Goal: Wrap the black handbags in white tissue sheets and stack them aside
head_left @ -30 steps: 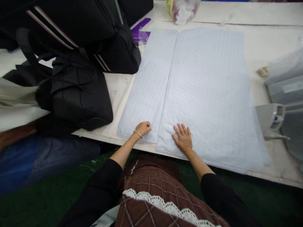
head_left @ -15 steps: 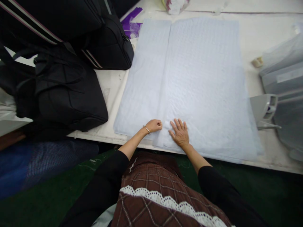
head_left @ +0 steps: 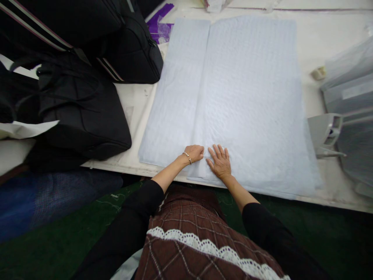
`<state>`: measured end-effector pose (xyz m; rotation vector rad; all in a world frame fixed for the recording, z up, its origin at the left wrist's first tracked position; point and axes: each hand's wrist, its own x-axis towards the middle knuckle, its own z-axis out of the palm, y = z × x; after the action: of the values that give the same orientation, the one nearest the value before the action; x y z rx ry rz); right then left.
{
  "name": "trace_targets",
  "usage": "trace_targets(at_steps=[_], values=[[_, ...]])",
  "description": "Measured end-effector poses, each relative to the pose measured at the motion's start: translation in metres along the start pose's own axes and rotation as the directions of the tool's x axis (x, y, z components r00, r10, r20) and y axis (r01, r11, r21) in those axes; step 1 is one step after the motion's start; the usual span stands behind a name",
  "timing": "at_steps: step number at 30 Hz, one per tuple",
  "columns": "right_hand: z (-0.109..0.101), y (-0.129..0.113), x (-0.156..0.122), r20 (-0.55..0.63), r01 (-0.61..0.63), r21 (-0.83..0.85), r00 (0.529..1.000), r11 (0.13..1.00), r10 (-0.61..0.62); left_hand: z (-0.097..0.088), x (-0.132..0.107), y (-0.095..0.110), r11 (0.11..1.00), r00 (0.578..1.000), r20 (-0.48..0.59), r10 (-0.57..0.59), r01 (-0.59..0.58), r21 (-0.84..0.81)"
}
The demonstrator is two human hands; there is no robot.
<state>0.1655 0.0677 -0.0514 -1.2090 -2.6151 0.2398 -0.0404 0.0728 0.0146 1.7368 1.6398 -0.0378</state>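
Note:
A large pale blue cloth (head_left: 247,97) lies flat on the white table (head_left: 320,27), with one flap folded over along a lengthwise line left of its middle. My left hand (head_left: 194,152) is curled into a fist at the near end of that fold, pinching the flap's edge. My right hand (head_left: 220,163) lies flat beside it with fingers spread, pressing the cloth down near the table's front edge.
Black bags (head_left: 84,105) are piled on the table's left side, one touching the cloth's far left edge. Grey plastic-wrapped packs (head_left: 349,93) and a grey tool (head_left: 326,132) sit at the right. A purple scrap (head_left: 159,24) and a clear bag (head_left: 215,4) lie at the back.
My left fist has slid right along the cloth's near edge, up to the fold and close to my right hand. The right hand has stayed flat on the cloth.

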Motion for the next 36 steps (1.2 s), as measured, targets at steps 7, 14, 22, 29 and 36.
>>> trace_targets(at_steps=[7, 14, 22, 29, 36], values=[[0.000, 0.000, 0.000, 0.011, -0.007, 0.023, 1.000, 1.000, 0.007, 0.007, 0.000, 0.011, 0.990, 0.998, 0.007, 0.065, -0.065, 0.125], [0.001, 0.001, 0.000, 0.001, -0.004, 0.030, 1.000, 1.000, 0.004, 0.013, -0.003, 0.014, 0.980, 0.995, 0.008, 0.102, -0.102, 0.172], [0.003, 0.001, 0.001, -0.035, 0.018, 0.006, 0.999, 1.000, -0.018, 0.025, -0.011, 0.016, 0.968, 0.990, -0.031, 0.135, -0.125, 0.219], [-0.001, -0.001, 0.001, -0.077, 0.003, 0.086, 0.997, 0.996, 0.003, 0.039, -0.044, 0.029, 0.970, 0.989, -0.129, 0.071, -0.039, 0.241], [-0.023, 0.007, 0.080, 0.329, -0.572, 0.464, 0.821, 0.677, 0.468, 0.055, -0.062, 0.032, 0.994, 0.971, -0.237, -0.028, 0.052, 0.096]])
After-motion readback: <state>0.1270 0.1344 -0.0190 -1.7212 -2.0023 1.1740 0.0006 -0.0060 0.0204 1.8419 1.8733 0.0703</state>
